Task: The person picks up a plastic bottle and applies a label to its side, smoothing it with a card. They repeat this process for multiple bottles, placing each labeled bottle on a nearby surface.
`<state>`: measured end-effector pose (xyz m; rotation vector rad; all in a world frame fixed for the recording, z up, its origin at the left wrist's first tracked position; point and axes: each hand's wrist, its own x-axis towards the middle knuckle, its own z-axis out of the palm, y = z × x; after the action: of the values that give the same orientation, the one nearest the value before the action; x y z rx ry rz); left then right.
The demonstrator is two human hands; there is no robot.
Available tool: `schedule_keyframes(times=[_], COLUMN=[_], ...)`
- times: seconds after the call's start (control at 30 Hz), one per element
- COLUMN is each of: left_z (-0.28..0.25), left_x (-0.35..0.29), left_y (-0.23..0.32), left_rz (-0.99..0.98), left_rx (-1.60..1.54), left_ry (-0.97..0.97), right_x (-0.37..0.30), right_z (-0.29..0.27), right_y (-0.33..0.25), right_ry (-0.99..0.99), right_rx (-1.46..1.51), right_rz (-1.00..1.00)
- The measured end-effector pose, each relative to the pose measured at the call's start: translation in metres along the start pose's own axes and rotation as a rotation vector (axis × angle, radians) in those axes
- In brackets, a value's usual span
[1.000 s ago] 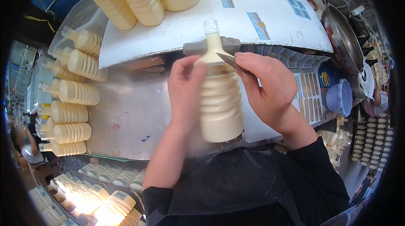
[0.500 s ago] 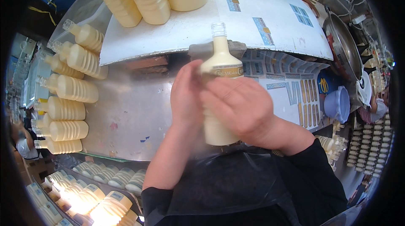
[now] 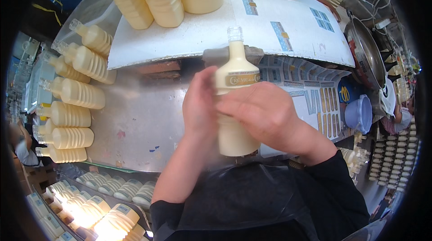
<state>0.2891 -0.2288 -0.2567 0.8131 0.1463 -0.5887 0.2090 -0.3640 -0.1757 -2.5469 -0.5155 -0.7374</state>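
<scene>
Head view: rests left hand (image 3: 199,106) along the left side of the cream bottle (image 3: 238,144), right hand (image 3: 258,108) bent across its front, just below the gold label (image 3: 245,78). Cannot tell either grip as open or closed, given blur and overlap. Shows similar bottles (image 3: 82,94) left of the grip, label sheets (image 3: 328,106) and a blue tub (image 3: 358,113) right, a white board (image 3: 193,38) beyond.

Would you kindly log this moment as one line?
left hand: at left side of cream bottle | right hand: across its front | gold label: below bottle's neck
</scene>
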Motion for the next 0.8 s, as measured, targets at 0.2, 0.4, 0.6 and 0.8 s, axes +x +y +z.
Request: schedule_keyframes(times=[0.2, 0.4, 0.6, 0.8], left_z=[-0.002, 0.004, 0.006, 0.002], left_x=[-0.001, -0.007, -0.007, -0.009], left_y=[0.0, 0.004, 0.003, 0.006], left_rz=[-0.015, -0.004, 0.022, 0.006], left_rx=[-0.078, -0.046, 0.026, 0.017], left_ry=[-0.065, -0.076, -0.058, -0.046], right_x=[0.015, 0.018, 0.035, 0.029], right_z=[-0.014, -0.014, -0.006, 0.016], right_y=[0.014, 0.021, 0.006, 0.029], right_ry=[0.154, 0.081, 0.234, 0.213], right_rx=[-0.147, -0.188, 0.122, -0.088], right_rz=[0.211, 0.336, 0.522, 0.567])
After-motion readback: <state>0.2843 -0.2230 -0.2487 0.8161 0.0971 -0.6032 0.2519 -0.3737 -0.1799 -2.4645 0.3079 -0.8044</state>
